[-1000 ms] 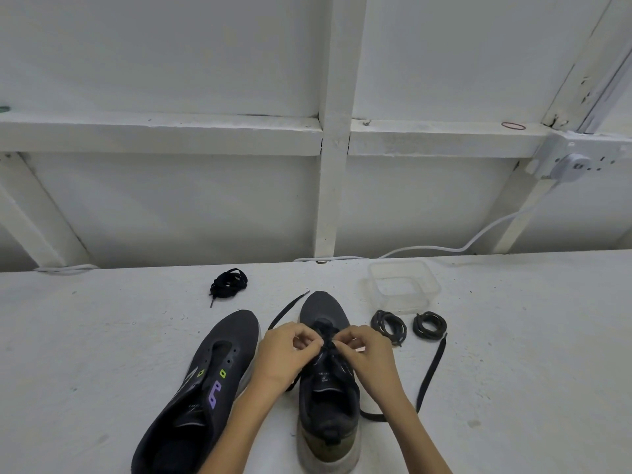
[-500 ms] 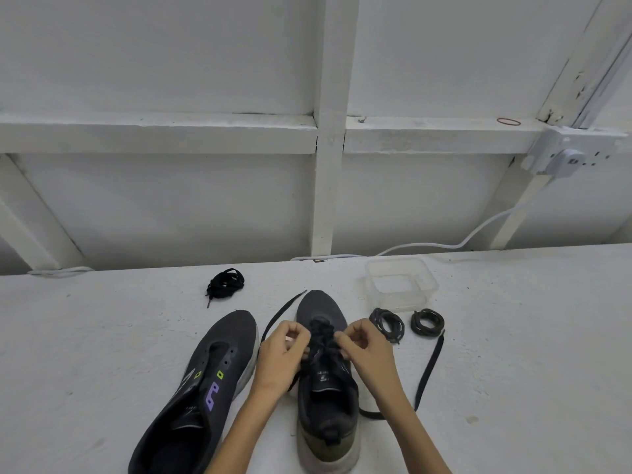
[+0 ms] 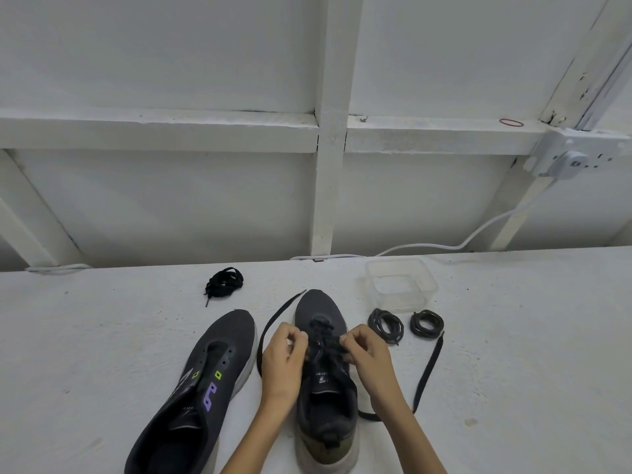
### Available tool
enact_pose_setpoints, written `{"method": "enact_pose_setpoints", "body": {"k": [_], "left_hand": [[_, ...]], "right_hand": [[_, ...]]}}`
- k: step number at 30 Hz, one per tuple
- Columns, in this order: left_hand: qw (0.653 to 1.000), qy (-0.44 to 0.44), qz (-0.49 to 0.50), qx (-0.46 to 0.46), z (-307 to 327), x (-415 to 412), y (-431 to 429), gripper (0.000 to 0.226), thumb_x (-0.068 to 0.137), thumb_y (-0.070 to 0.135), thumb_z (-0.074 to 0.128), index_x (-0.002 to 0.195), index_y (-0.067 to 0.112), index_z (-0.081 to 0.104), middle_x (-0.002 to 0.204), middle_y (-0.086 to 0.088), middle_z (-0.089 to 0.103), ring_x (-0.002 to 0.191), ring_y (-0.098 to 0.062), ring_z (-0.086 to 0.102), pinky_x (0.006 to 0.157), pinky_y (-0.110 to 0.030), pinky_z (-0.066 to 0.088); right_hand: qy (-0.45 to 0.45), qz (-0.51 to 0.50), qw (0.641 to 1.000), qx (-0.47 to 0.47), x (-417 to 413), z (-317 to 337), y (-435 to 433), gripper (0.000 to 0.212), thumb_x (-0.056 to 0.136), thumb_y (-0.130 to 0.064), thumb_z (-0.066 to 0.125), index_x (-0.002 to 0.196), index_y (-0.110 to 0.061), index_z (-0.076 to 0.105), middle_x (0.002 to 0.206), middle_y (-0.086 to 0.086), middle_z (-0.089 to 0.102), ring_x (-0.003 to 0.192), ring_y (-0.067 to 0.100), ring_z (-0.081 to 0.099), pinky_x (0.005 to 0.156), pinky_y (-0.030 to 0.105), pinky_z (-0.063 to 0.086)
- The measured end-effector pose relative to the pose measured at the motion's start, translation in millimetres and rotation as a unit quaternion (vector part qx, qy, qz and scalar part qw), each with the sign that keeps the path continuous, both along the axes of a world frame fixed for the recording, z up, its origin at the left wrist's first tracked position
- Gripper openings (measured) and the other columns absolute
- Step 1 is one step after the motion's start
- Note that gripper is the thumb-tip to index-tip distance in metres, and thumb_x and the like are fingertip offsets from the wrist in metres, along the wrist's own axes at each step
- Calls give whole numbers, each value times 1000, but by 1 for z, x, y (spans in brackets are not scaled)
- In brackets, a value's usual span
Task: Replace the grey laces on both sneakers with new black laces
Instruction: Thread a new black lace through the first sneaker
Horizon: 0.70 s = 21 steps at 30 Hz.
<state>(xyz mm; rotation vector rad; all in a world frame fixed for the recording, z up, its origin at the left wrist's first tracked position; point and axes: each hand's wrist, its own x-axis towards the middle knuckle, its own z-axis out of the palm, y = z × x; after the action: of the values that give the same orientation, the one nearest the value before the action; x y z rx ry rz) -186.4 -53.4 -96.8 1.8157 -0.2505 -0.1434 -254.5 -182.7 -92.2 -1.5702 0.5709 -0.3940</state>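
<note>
Two dark sneakers stand on the white table. The right sneaker (image 3: 321,309) is partly threaded with a flat black lace (image 3: 427,371); its ends trail off to both sides. My left hand (image 3: 282,364) and my right hand (image 3: 371,360) sit on either side of the eyelets, fingers curled, pinching the lace over the tongue. The left sneaker (image 3: 212,381) has bare eyelets and no lace. A bundled black lace (image 3: 224,283) lies beyond it. Two coiled grey laces (image 3: 386,325) (image 3: 427,323) lie to the right of the toe.
A clear plastic tub (image 3: 402,280) stands behind the coils. A white cable (image 3: 478,230) runs from a wall socket (image 3: 567,162) down along the table's back edge. The white framed wall rises right behind the table.
Both hands have shifted a little along the lacing of the right sneaker and spread slightly apart. The camera has tilted a bit; nothing else on the table moved.
</note>
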Motion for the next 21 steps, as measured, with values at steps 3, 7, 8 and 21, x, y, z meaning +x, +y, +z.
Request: {"method": "enact_pose_setpoints", "body": {"k": [3,7,8,21], "left_hand": [[997,56,17,-47,-2,0,0,17,95,9,55,79,5,53,69,0,61,60,-4,62,63,-28,52],[996,70,2,-54,1,0,4,13,95,12,57,85,4,55,73,-2,64,62,-2,64,71,-40,55],[996,62,-3,-56,3,0,5,11,95,12,58,87,5,55,78,-3,64,62,-3,64,69,-37,56],[989,-36,-96,105,26,10,15,13,78,22,79,74,31,72,113,19,56,68,-2,66,66,-4,44]], "right_hand": [[-4,-19,1000,12,0,-1,3,19,91,-5,59,75,4,51,73,6,56,72,15,54,67,24,52],[-12,-25,1000,4,-4,3,3,16,90,-8,64,78,-4,54,74,5,60,69,16,57,63,20,50],[-17,-22,1000,5,-7,5,3,14,89,-10,67,83,-6,56,79,5,63,70,17,61,65,23,52],[6,37,983,-177,-10,17,4,18,79,-13,78,73,-29,75,89,-4,65,84,3,61,74,15,48]]}}
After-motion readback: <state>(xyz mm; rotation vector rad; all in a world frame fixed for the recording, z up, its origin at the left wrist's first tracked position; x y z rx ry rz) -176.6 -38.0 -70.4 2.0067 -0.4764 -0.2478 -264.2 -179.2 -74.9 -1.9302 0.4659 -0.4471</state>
